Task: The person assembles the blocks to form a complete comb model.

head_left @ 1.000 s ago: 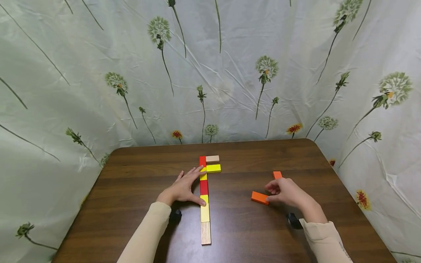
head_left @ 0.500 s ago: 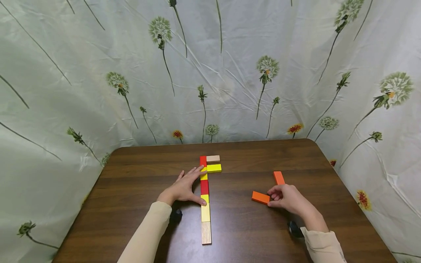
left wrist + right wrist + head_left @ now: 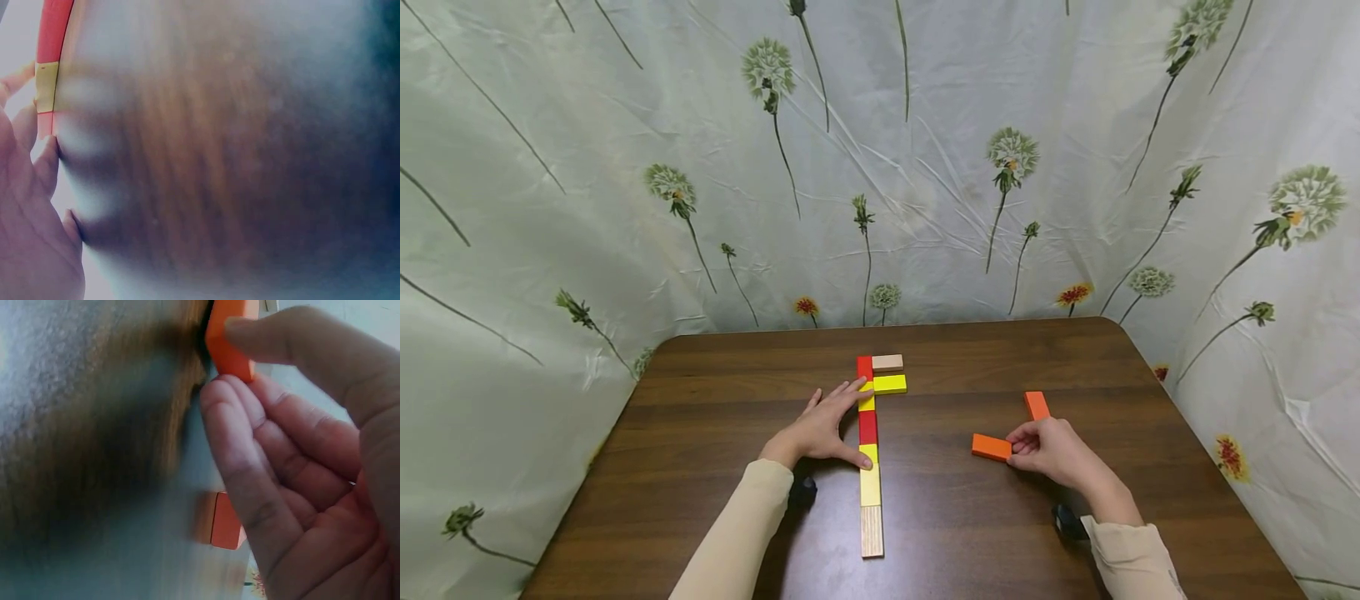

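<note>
A straight row of small rectangular blocks runs down the table: a red block (image 3: 864, 367) at the far end, then yellow, a red block (image 3: 868, 428), yellow, a pale yellow block (image 3: 870, 486) and a plain wooden block (image 3: 872, 532) nearest. My left hand (image 3: 820, 427) rests against the row from its left, fingers spread, thumb touching near the pale yellow block. An orange block (image 3: 991, 447) lies to the right, its right end pinched between thumb and fingers of my right hand (image 3: 1060, 454). The right wrist view shows the thumb on this orange block (image 3: 232, 353).
Beyond the right hand lies a second orange block (image 3: 1037, 405). A yellow block (image 3: 890, 384) and a light wooden block (image 3: 887, 362) adjoin the row's far end on its right. A flowered curtain (image 3: 925, 192) hangs behind the brown table (image 3: 700, 375).
My right hand has shifted slightly, and the orange block at its fingertips has turned a little and moved slightly left. The left hand keeps its place on the row.
</note>
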A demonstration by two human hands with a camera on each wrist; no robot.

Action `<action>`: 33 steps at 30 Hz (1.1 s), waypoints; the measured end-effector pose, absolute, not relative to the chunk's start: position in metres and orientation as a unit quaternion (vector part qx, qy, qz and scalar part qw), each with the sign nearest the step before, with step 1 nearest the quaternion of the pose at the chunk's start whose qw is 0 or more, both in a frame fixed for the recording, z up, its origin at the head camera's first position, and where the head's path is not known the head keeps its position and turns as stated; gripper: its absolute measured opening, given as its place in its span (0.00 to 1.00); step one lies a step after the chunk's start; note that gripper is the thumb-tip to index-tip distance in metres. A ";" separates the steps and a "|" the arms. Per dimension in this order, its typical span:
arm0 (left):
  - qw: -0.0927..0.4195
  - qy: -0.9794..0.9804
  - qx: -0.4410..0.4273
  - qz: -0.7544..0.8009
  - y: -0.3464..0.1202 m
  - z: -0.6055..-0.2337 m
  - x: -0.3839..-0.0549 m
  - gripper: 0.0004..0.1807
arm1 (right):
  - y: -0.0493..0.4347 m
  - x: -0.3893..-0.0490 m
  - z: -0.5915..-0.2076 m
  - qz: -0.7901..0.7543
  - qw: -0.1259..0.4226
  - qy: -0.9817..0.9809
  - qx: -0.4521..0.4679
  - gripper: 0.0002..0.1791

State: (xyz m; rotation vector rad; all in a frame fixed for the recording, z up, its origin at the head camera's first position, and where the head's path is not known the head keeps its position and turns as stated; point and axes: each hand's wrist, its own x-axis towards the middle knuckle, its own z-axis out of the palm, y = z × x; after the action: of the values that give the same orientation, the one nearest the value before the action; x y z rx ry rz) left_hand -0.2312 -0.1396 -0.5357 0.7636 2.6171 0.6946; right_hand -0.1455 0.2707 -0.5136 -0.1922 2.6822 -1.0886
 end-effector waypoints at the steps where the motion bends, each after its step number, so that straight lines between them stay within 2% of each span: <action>1: 0.164 0.918 0.268 0.244 -0.140 -0.536 -0.231 0.63 | 0.271 -0.146 -0.514 -0.375 0.118 0.917 -0.071 0.13; 16: 0.160 0.916 0.273 0.248 -0.137 -0.534 -0.230 0.64 | 0.264 -0.163 -0.522 -0.427 0.120 0.884 -0.148 0.14; 33: 0.164 0.919 0.264 0.242 -0.140 -0.537 -0.232 0.63 | 0.234 -0.196 -0.520 -0.419 0.128 0.884 -0.161 0.13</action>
State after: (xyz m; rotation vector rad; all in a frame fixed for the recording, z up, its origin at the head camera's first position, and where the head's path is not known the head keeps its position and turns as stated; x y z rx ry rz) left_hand -0.2319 -0.1397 -0.5372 0.7522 2.6201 0.6899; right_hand -0.1962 0.2340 -0.5196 -0.4668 2.5718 -1.2189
